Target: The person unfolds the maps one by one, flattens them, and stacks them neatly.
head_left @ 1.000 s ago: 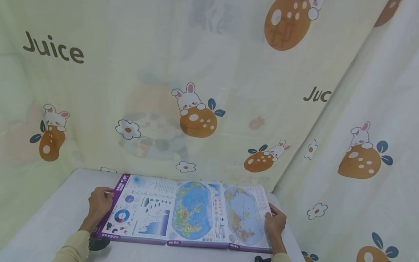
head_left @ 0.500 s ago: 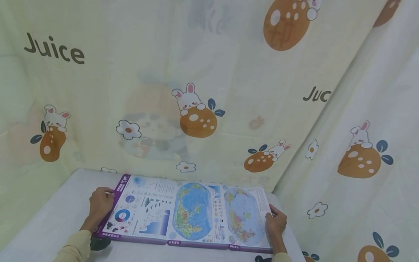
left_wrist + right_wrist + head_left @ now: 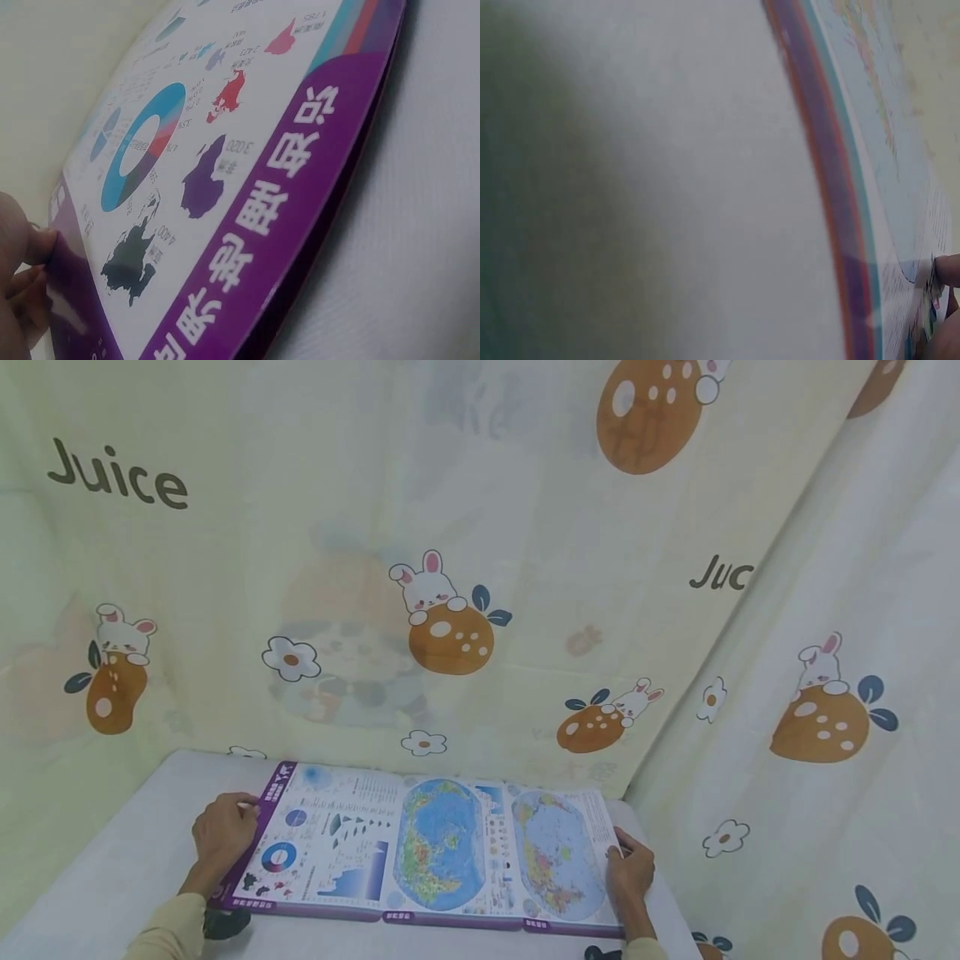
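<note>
An unfolded map sheet (image 3: 341, 843) with a purple border lies across the table, creased into three panels. Charts fill its left panel, and world maps (image 3: 441, 843) the other two. My left hand (image 3: 223, 833) pinches the purple left edge; in the left wrist view, thumb and fingers (image 3: 26, 277) meet at that border. At the opposite side my right hand (image 3: 632, 870) pinches the right edge. Only the tips of the right hand (image 3: 946, 296) enter the right wrist view, at its lower right. The sheet's front edge bows in both wrist views.
The table (image 3: 142, 852) has a white cover. Behind it hangs a pale curtain (image 3: 480, 485) printed with rabbits and oranges, and another curtain panel (image 3: 795, 610) stands close on the right. Dark objects (image 3: 227, 924) show below the wrists.
The left hand has shifted very slightly to the left along the sheet's edge. The head view has moved a little; the sheet and right hand stay nearly the same.
</note>
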{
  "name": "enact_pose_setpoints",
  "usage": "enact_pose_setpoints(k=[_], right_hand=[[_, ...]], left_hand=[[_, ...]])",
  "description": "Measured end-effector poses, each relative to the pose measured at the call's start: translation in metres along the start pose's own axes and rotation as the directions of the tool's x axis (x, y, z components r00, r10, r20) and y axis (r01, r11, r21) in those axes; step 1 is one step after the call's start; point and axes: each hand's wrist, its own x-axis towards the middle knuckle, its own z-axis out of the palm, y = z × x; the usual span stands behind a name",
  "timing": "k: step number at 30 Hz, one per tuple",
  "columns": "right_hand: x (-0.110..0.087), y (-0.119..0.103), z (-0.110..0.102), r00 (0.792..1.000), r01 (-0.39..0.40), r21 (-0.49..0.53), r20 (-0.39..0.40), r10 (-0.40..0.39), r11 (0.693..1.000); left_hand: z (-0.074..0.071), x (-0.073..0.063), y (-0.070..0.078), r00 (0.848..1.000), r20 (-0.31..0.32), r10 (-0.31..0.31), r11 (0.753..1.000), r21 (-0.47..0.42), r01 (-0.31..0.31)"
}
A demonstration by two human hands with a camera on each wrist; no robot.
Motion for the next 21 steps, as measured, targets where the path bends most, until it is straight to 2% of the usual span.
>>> enact_pose_setpoints(k=[11,16,21], right_hand=[[0.000,-0.005,0.000,1.000,0.006,-0.055,0.031,-0.004,0.998],[0.004,0.003,0.003,0.999,0.026,-0.051,0.027,-0.025,0.998],[0.010,0.014,0.009,1.000,0.014,-0.060,0.018,-0.013,0.998]], left_hand=[[0.001,-0.002,0.001,0.999,-0.017,-0.030,0.999,0.021,0.031],[0.001,-0.002,0.002,0.999,-0.026,-0.039,0.999,0.023,0.040],[0.002,-0.005,0.004,0.998,-0.027,-0.054,0.998,0.023,0.055]])
